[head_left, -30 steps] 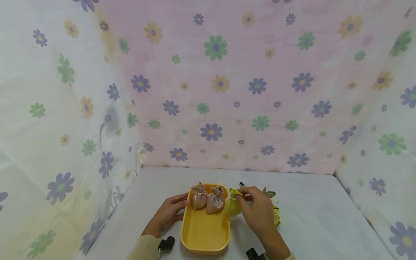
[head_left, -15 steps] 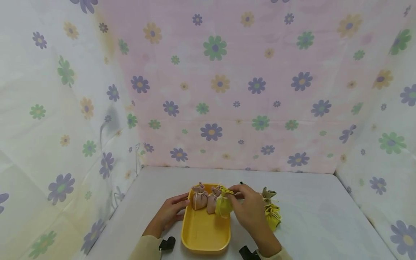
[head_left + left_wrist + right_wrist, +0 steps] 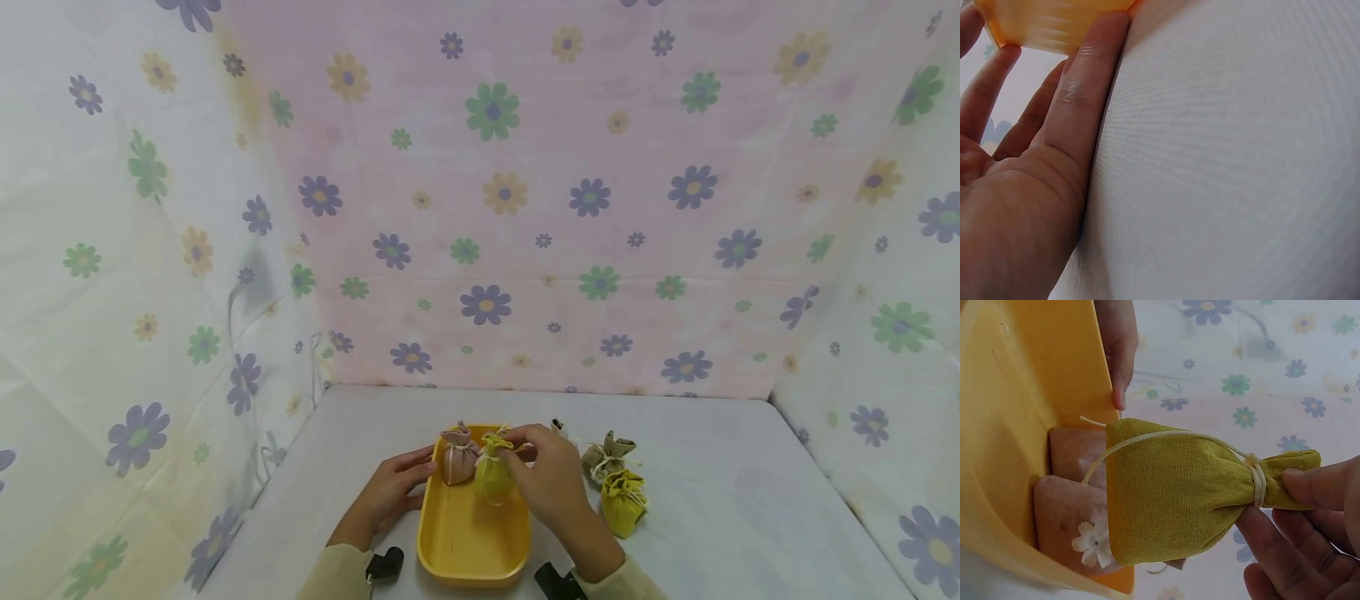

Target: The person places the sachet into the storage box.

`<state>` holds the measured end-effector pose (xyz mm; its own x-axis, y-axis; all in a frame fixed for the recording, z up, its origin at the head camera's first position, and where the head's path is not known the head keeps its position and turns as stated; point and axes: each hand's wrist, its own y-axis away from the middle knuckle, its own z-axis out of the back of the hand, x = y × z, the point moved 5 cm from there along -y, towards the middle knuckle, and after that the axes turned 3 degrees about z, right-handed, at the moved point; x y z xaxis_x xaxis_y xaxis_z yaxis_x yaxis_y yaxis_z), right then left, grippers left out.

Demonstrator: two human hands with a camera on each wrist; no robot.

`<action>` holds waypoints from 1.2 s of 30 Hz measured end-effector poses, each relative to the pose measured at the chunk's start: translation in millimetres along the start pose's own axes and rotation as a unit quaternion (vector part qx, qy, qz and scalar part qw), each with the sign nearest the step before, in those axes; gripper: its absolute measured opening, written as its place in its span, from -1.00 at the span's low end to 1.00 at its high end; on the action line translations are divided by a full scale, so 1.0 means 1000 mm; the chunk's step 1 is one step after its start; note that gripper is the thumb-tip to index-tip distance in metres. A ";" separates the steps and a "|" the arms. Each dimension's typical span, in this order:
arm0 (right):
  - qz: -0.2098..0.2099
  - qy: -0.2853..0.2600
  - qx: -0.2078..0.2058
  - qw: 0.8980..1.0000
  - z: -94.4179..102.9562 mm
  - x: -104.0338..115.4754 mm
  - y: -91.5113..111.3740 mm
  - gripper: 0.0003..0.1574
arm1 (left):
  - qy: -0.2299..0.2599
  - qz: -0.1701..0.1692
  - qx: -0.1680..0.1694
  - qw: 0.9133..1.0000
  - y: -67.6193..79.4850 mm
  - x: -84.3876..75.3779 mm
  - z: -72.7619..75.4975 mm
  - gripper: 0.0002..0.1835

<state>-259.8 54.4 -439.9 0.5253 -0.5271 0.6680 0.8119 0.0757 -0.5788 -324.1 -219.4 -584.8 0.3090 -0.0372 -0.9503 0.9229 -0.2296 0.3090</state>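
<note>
My right hand (image 3: 551, 479) pinches the gathered neck of a yellow-green drawstring pouch (image 3: 1175, 490) between thumb and fingers. The pouch hangs over the yellow tray (image 3: 472, 546), its cord looping loosely across it. Inside the tray's far end, a pink pouch (image 3: 457, 464) stands upright at the left. Beside it, a second pink pouch with a white flower (image 3: 1060, 515) shows in the right wrist view; the held pouch mostly covers it in the head view. My left hand (image 3: 397, 487) rests against the tray's left side, fairly straight fingers (image 3: 1079, 103) touching its outer wall.
Right of the tray, an olive pouch (image 3: 606, 458) and another yellow pouch (image 3: 624, 504) lie close together on the white table (image 3: 720, 500). A further pouch (image 3: 557, 427) is mostly hidden behind my right hand. Flowered cloth walls (image 3: 555, 250) enclose the back and sides.
My right hand has carried the yellow-green pouch leftward from beside the tray's right rim to over its far end. The olive and yellow pouches have come into fuller view. My left hand stays put.
</note>
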 end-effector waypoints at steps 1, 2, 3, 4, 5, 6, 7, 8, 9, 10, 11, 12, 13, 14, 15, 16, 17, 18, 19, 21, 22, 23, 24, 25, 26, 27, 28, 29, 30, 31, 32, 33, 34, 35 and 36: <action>0.001 -0.006 0.004 1.000 -0.002 0.001 -0.001 -0.78 | -0.001 0.000 0.000 1.000 0.000 0.000 0.000 -0.26; 0.000 -0.012 0.009 1.000 -0.004 0.001 -0.001 -0.78 | 0.000 0.000 0.000 1.000 0.000 0.000 0.000 -0.26; -0.002 -0.016 0.012 1.000 -0.006 0.002 -0.001 -0.79 | 0.000 -0.001 0.000 1.000 0.000 0.000 0.000 -0.26; -0.004 -0.021 0.017 1.000 -0.008 0.002 -0.002 -0.79 | 0.000 -0.002 0.000 1.000 0.000 0.000 0.000 -0.27; -0.004 -0.023 0.023 0.999 -0.010 0.002 -0.002 -0.80 | 0.000 -0.003 0.001 1.000 0.000 -0.001 0.000 -0.27; -0.006 -0.026 0.030 0.999 -0.012 0.002 -0.003 -0.81 | 0.001 -0.003 0.000 1.000 0.000 -0.001 0.000 -0.28; -0.007 -0.028 0.037 0.999 -0.014 0.003 -0.003 -0.81 | 0.001 -0.003 0.000 1.000 0.000 -0.001 -0.001 -0.29; -0.010 -0.028 0.045 0.999 -0.015 0.003 -0.003 -0.83 | 0.002 -0.004 0.001 1.000 0.000 -0.002 -0.001 -0.29; -0.013 -0.028 0.053 0.998 -0.017 0.003 -0.004 -0.84 | 0.001 -0.004 0.001 1.000 0.001 -0.002 -0.001 -0.29; -0.014 -0.028 0.061 0.998 -0.019 0.003 -0.004 -0.84 | 0.001 -0.003 0.000 1.000 0.001 -0.002 -0.001 -0.29; -0.013 -0.027 0.067 0.997 -0.021 0.003 -0.004 -0.85 | 0.000 -0.003 0.001 1.000 0.001 -0.002 -0.001 -0.28; -0.016 -0.026 0.073 0.997 -0.023 0.003 -0.004 -0.86 | 0.000 -0.003 0.001 1.000 0.001 -0.003 -0.001 -0.28; -0.018 -0.026 0.078 0.996 -0.024 0.003 -0.004 -0.87 | 0.000 -0.003 0.001 1.000 0.001 -0.003 -0.002 -0.28; -0.020 -0.024 0.082 0.996 -0.026 0.002 -0.004 -0.88 | -0.001 -0.003 0.002 1.000 0.001 -0.003 -0.002 -0.27; -0.021 -0.024 0.084 0.996 -0.028 0.002 -0.005 -0.88 | -0.001 -0.002 0.002 1.000 0.001 -0.003 -0.002 -0.27; -0.021 -0.023 0.086 0.996 -0.029 0.002 -0.005 -0.89 | 0.000 -0.002 0.002 1.000 0.001 -0.003 -0.002 -0.28; -0.023 -0.022 0.089 0.996 -0.031 0.002 -0.005 -0.90 | -0.001 -0.003 0.003 1.000 0.001 -0.003 -0.002 -0.28; -0.026 -0.019 0.092 0.995 -0.032 0.002 -0.005 -0.91 | -0.001 -0.003 0.004 1.000 0.002 -0.003 -0.002 -0.29; -0.027 -0.018 0.096 0.995 -0.034 0.002 -0.006 -0.91 | -0.002 -0.004 0.004 1.000 0.002 -0.003 -0.001 -0.29; -0.030 -0.015 0.104 0.994 -0.038 0.002 -0.006 -0.92 | -0.003 -0.004 0.003 1.000 0.002 -0.003 -0.001 -0.29; -0.032 -0.016 0.109 0.993 -0.039 0.002 -0.007 -0.92 | -0.003 -0.004 0.002 1.000 0.002 -0.003 -0.001 -0.29; -0.036 -0.016 0.115 0.993 -0.041 0.001 -0.007 -0.93 | -0.004 -0.004 0.001 1.000 0.002 -0.003 -0.001 -0.29; -0.041 -0.015 0.121 0.992 -0.043 0.000 -0.008 -0.93 | -0.003 -0.002 0.000 1.000 0.002 -0.002 -0.001 -0.29; -0.047 -0.017 0.128 0.990 -0.045 0.000 -0.008 -0.93 | -0.003 -0.001 -0.001 1.000 0.001 -0.002 -0.001 -0.29; -0.051 -0.019 0.134 0.989 -0.047 -0.001 -0.008 -0.92 | -0.002 0.000 -0.001 1.000 0.001 -0.002 -0.001 -0.29; -0.059 -0.021 0.141 0.988 -0.048 -0.002 -0.008 -0.92 | -0.002 0.001 -0.002 1.000 0.001 -0.002 -0.001 -0.29; -0.064 -0.024 0.147 0.987 -0.050 -0.002 -0.008 -0.91 | -0.001 0.003 -0.003 1.000 0.001 -0.001 -0.001 -0.29; -0.071 -0.024 0.153 0.985 -0.052 -0.003 -0.007 -0.90 | 0.000 0.004 -0.003 1.000 0.001 -0.001 -0.001 -0.28; -0.076 -0.026 0.159 0.984 -0.053 -0.004 -0.007 -0.89 | 0.001 0.005 -0.002 1.000 0.001 -0.001 -0.001 -0.28; -0.079 -0.028 0.163 0.983 -0.055 -0.005 -0.007 -0.88 | 0.001 0.006 -0.002 1.000 0.001 -0.001 -0.001 -0.28; -0.081 -0.029 0.167 0.982 -0.056 -0.005 -0.007 -0.88 | 0.002 0.007 -0.002 1.000 0.001 -0.001 -0.001 -0.27; -0.083 -0.032 0.170 0.981 -0.057 -0.006 -0.007 -0.88 | 0.001 0.007 -0.002 1.000 0.002 -0.001 -0.001 -0.26; -0.083 -0.033 0.173 0.981 -0.059 -0.006 -0.006 -0.88 | 0.001 0.008 -0.002 1.000 0.002 -0.001 -0.001 -0.26; -0.081 -0.034 0.174 0.981 -0.060 -0.007 -0.006 -0.88 | 0.001 0.007 -0.002 1.000 0.002 -0.001 -0.001 -0.25; -0.079 -0.037 0.175 0.981 -0.061 -0.007 -0.006 -0.88 | 0.000 0.007 -0.003 1.000 0.002 -0.001 -0.001 -0.25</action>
<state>-283.8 6.1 -469.1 0.3924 -0.4933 0.7763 0.9156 0.2904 -0.2783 -323.0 -219.2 -583.1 0.3216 -0.0397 -0.9460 0.9199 -0.2238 0.3221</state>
